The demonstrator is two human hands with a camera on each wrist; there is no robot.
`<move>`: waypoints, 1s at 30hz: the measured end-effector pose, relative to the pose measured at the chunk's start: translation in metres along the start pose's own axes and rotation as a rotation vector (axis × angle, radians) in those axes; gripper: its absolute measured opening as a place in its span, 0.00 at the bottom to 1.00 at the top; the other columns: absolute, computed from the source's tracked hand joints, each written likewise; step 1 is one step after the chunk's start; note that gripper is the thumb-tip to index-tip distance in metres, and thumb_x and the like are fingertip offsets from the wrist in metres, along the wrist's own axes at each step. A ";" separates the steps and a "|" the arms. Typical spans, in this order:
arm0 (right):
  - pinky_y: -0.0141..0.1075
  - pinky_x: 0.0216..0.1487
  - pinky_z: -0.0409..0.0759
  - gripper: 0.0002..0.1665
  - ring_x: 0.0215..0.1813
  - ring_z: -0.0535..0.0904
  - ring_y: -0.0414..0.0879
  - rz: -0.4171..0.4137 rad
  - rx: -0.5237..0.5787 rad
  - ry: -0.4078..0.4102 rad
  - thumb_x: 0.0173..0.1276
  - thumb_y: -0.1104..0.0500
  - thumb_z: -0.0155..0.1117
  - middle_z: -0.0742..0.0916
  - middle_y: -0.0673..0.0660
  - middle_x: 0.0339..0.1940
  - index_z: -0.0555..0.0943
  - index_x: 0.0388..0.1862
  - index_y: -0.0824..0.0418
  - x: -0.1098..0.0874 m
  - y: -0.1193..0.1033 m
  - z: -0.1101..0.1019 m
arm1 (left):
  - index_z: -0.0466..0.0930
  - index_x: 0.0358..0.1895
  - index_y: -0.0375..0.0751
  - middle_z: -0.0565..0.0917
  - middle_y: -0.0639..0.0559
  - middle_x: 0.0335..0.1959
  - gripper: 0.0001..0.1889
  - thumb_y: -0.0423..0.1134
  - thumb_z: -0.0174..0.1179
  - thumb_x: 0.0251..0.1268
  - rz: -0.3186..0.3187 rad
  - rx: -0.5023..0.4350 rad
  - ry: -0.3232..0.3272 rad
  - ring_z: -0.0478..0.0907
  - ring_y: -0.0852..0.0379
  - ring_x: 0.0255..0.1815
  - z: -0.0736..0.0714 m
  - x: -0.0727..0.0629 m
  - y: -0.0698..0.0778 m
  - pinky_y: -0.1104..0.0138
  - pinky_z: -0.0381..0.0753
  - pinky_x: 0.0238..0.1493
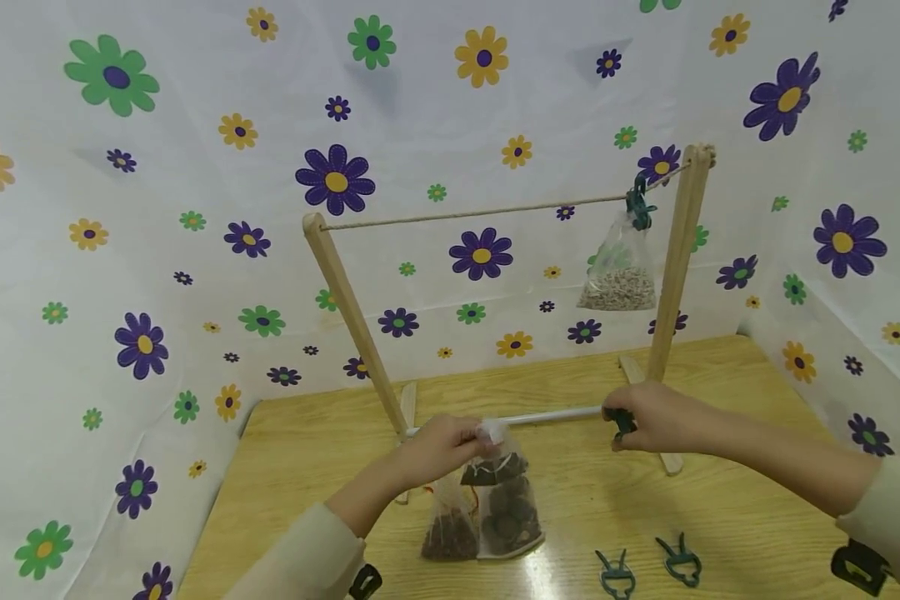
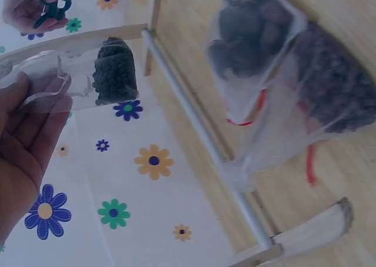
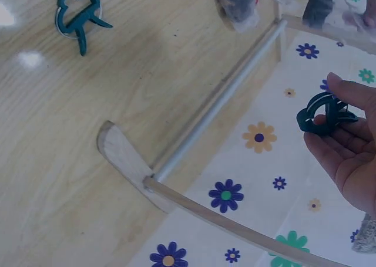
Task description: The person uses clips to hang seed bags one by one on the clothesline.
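Observation:
My left hand point(image 1: 438, 450) pinches the gathered top of a small clear bag point(image 2: 114, 73) with dark round pellets at its bottom. In my right hand point(image 1: 660, 417) is a dark green plant clip point(image 3: 324, 114), held between thumb and fingers near the stand's right post. A string point(image 1: 457, 214) runs between the two wooden posts. Near its right end another green clip point(image 1: 640, 206) holds up a clear bag of pale grains point(image 1: 618, 283). Below my left hand, a sheer bag of dark bits point(image 1: 450, 533) and one of larger brown lumps point(image 1: 508, 521) lie on the table.
Two more green clips, one left point(image 1: 617, 577) and one right point(image 1: 681, 562), lie on the wooden table point(image 1: 307, 475) at the front right. A white rod point(image 1: 555, 415) joins the stand's posts low down. Behind hangs a flower-patterned cloth point(image 1: 420, 150).

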State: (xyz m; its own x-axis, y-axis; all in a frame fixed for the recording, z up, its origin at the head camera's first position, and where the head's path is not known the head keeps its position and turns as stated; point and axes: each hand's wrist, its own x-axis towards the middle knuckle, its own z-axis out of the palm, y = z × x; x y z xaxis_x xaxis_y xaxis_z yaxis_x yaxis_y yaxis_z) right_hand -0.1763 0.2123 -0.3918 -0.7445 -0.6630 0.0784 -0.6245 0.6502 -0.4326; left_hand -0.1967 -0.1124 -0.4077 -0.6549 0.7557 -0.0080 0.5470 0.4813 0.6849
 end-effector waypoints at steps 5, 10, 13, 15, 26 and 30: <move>0.29 0.26 0.70 0.13 0.27 0.68 0.33 -0.032 -0.016 0.024 0.54 0.57 0.74 0.81 0.46 0.28 0.80 0.35 0.60 0.004 -0.010 -0.010 | 0.81 0.33 0.40 0.85 0.47 0.31 0.10 0.36 0.52 0.71 -0.005 0.067 0.073 0.72 0.63 0.21 -0.017 0.016 0.007 0.73 0.68 0.26; 0.31 0.31 0.78 0.13 0.31 0.78 0.39 -0.036 0.054 0.006 0.54 0.56 0.74 0.83 0.48 0.31 0.80 0.35 0.59 0.009 -0.022 -0.019 | 0.84 0.39 0.41 0.87 0.48 0.37 0.10 0.37 0.52 0.71 -0.011 0.004 0.118 0.84 0.58 0.38 -0.027 0.033 0.010 0.71 0.79 0.37; 0.35 0.38 0.82 0.12 0.39 0.84 0.48 -0.041 0.162 -0.011 0.56 0.58 0.73 0.84 0.50 0.33 0.80 0.36 0.60 0.013 -0.029 -0.027 | 0.84 0.38 0.42 0.87 0.50 0.37 0.09 0.38 0.53 0.71 -0.025 -0.032 0.137 0.84 0.59 0.41 -0.029 0.043 0.011 0.70 0.80 0.41; 0.36 0.41 0.83 0.12 0.41 0.85 0.52 -0.046 0.220 -0.015 0.56 0.59 0.73 0.84 0.50 0.33 0.80 0.35 0.61 0.015 -0.034 -0.034 | 0.83 0.37 0.42 0.87 0.51 0.36 0.09 0.39 0.54 0.70 -0.035 -0.040 0.151 0.84 0.60 0.40 -0.031 0.049 0.012 0.70 0.80 0.41; 0.35 0.43 0.82 0.15 0.45 0.85 0.54 -0.021 0.296 0.064 0.55 0.58 0.74 0.85 0.54 0.37 0.81 0.38 0.63 0.025 -0.052 -0.072 | 0.76 0.38 0.39 0.87 0.48 0.37 0.07 0.39 0.57 0.68 -0.043 -0.075 0.352 0.84 0.59 0.39 -0.044 0.083 0.030 0.72 0.76 0.34; 0.34 0.45 0.82 0.16 0.48 0.84 0.53 0.049 0.305 0.051 0.56 0.55 0.73 0.85 0.53 0.39 0.81 0.40 0.62 0.030 -0.058 -0.090 | 0.78 0.37 0.39 0.86 0.49 0.37 0.07 0.40 0.56 0.68 -0.007 -0.100 0.410 0.84 0.57 0.39 -0.050 0.094 0.038 0.72 0.79 0.37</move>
State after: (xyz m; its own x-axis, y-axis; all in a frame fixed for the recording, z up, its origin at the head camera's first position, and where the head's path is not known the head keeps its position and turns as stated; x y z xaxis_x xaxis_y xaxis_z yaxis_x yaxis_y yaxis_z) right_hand -0.1838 0.1876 -0.2838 -0.7877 -0.6091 0.0925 -0.4940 0.5347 -0.6856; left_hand -0.2634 -0.0454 -0.3462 -0.8230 0.5033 0.2635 0.5013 0.4251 0.7536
